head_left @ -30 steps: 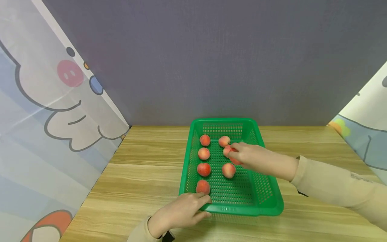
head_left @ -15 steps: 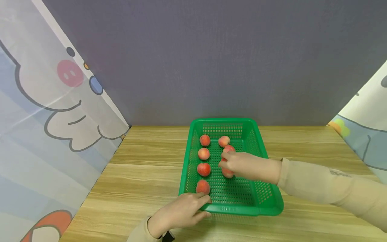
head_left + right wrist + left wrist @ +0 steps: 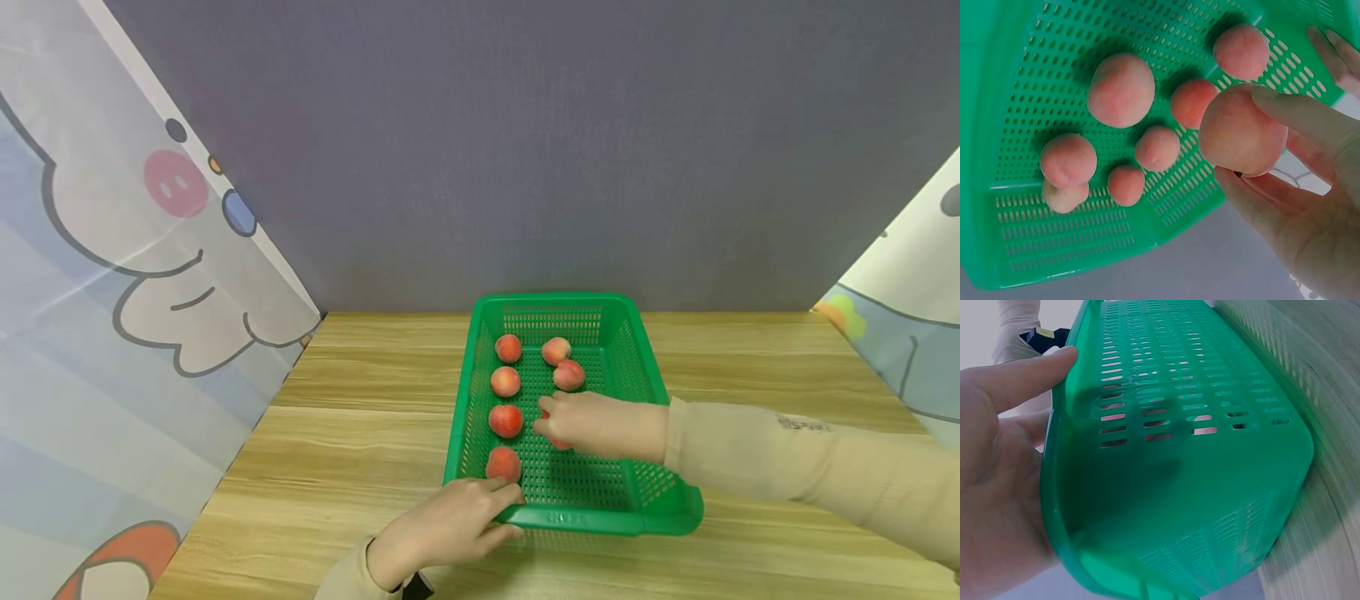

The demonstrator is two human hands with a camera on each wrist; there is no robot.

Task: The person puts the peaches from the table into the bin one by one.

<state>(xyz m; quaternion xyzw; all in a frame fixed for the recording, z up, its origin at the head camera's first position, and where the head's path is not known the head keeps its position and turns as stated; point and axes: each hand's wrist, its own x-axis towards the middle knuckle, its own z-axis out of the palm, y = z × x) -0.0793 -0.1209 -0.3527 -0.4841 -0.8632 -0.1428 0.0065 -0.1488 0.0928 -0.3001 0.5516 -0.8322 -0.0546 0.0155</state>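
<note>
Currently two-handed on the green basket (image 3: 645,508). Left hand (image 3: 442,529) clamped on the near-left corner of the rim — thumb over the edge in the left wrist view, fingers (image 3: 1019,375) curled along the wall, palm under the lip. Just bracing, nothing else held.

Right hand (image 3: 600,425) reaching in from the right side, inside the basket, pinching a peach (image 3: 1241,131) between thumb and fingertips (image 3: 1291,115). Mostly hidden under the hand in the head view; clearly gripped in the right wrist view. Cannot tell whether the peach is lifted off the mesh floor or touching it.

Key relation: held peach sits ahead of the left hand and slightly to its right, in the right-hand column of fruit. Right hand is on it, left is well short. Round fruit, so no long axis to speak of; basket's long axis runs away from the body.

Other peaches loose on the basket floor: a column of four just beyond the left hand, nearest one (image 3: 503,463) close to its fingertips, and two more (image 3: 568,375) beyond the right hand toward the far wall. All apart from the held one.

Basket resting flat on the wooden table (image 3: 337,417), grey backdrop (image 3: 525,150) behind.
</note>
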